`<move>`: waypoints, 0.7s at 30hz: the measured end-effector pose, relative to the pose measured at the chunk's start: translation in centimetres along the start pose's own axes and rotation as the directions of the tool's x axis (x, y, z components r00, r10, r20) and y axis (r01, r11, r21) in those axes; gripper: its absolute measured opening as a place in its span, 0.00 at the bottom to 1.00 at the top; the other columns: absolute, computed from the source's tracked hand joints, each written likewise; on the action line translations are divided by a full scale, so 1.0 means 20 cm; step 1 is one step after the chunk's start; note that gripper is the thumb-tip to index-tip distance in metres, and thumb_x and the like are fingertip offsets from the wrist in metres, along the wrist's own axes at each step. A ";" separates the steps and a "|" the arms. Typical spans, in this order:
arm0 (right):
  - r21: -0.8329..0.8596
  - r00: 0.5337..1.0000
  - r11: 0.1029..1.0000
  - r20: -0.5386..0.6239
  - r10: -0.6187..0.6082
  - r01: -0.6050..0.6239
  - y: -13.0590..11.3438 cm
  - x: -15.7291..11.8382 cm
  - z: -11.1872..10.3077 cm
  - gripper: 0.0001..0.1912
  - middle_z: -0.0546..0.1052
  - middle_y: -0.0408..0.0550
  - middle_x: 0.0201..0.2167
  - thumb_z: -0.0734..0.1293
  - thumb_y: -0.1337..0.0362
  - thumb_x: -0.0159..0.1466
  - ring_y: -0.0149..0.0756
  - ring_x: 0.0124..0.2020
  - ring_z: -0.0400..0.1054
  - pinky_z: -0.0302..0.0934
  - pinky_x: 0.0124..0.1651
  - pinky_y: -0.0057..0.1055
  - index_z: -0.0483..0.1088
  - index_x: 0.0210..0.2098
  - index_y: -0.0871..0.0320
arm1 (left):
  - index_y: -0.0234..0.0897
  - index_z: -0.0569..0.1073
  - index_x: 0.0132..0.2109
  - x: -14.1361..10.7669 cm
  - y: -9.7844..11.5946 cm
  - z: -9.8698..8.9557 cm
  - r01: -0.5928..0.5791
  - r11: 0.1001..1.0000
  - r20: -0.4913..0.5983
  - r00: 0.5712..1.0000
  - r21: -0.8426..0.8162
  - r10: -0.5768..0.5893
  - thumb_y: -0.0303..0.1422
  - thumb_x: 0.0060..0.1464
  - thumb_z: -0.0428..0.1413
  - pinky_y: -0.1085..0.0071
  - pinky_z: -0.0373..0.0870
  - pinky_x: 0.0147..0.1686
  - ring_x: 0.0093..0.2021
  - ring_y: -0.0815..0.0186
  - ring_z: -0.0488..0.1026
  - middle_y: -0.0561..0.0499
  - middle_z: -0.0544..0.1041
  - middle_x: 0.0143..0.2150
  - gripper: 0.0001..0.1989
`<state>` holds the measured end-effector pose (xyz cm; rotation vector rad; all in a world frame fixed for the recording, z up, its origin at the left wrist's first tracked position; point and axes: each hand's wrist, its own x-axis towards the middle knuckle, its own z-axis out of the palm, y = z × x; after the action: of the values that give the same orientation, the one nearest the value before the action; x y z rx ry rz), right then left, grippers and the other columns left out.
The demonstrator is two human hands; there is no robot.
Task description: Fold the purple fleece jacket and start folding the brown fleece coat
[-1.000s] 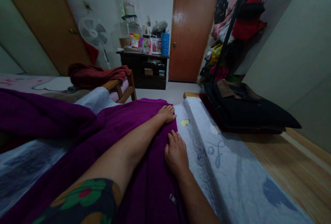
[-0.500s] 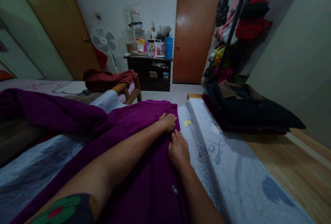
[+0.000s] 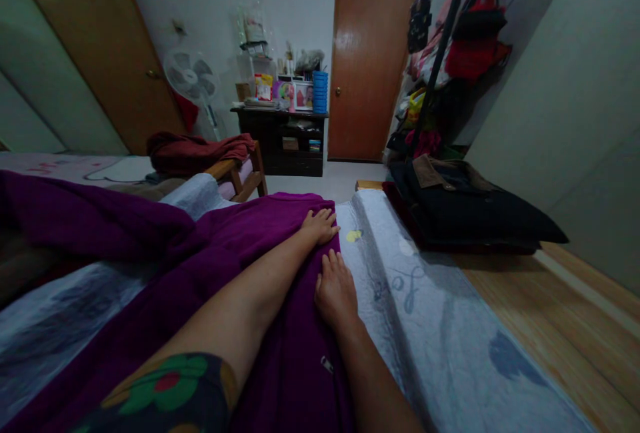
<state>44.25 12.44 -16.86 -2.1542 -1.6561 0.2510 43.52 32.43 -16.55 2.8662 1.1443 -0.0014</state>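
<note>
A purple zip-up jacket (image 3: 260, 226) lies spread over the bed, with one sleeve stretched off to the left. My left hand (image 3: 321, 225) rests flat on its far right part, fingers spread toward the edge. Just nearer to me, my right hand (image 3: 336, 289) lies on the jacket's right edge with its fingers stretched out. A small metal zipper pull (image 3: 327, 364) shows below my right hand. Beneath the jacket is a grey-blue patterned blanket (image 3: 390, 233) with lettering on it.
A stack of folded dark clothes (image 3: 465, 206) sits at the right, on the blanket and a wooden board (image 3: 530, 293). Reddish cloth (image 3: 200, 153) hangs over a wooden frame at left. Farther back stand a fan (image 3: 193, 79), a dark cabinet (image 3: 280, 143) and a door (image 3: 367, 59).
The view has shifted slightly to the right. My left hand has its fingers spread a little wider on the jacket, and more of my left sleeve shows. My right hand stays on the edge.
</note>
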 end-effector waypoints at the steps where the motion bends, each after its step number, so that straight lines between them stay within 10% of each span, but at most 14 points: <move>1: 0.000 1.000 1.000 0.002 0.001 -0.001 0.00 0.00 0.00 0.29 0.54 0.55 0.68 0.55 0.67 0.66 0.45 0.70 0.42 0.44 0.67 0.41 0.57 0.65 0.66 | 0.41 0.55 0.68 0.02 -0.01 0.00 0.004 1.000 -0.009 1.000 -0.003 -0.004 0.47 0.63 0.38 0.42 0.44 0.63 0.70 0.53 0.47 0.44 0.50 0.72 0.30; 14: -0.003 1.000 1.000 -0.020 -0.001 0.001 0.00 0.00 0.00 0.28 0.55 0.55 0.68 0.55 0.68 0.65 0.46 0.69 0.44 0.45 0.66 0.42 0.58 0.65 0.65 | 0.36 0.71 0.53 -0.02 0.03 -0.04 -0.043 0.999 -0.215 0.975 0.033 0.049 0.36 0.64 0.40 0.48 0.50 0.58 0.58 0.51 0.62 0.39 0.72 0.55 0.19; 21: -0.018 0.998 1.000 -0.059 -0.023 0.022 0.02 0.00 0.02 0.27 0.57 0.55 0.67 0.54 0.69 0.66 0.45 0.69 0.46 0.45 0.66 0.41 0.60 0.64 0.66 | 0.34 0.71 0.53 -0.11 0.08 -0.11 -0.055 0.998 -0.070 0.996 0.032 0.058 0.31 0.62 0.44 0.59 0.67 0.48 0.49 0.55 0.73 0.37 0.74 0.52 0.17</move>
<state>44.51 12.44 -17.30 -2.1337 -1.6543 0.1653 42.89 29.91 -14.30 2.9465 1.0834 0.0872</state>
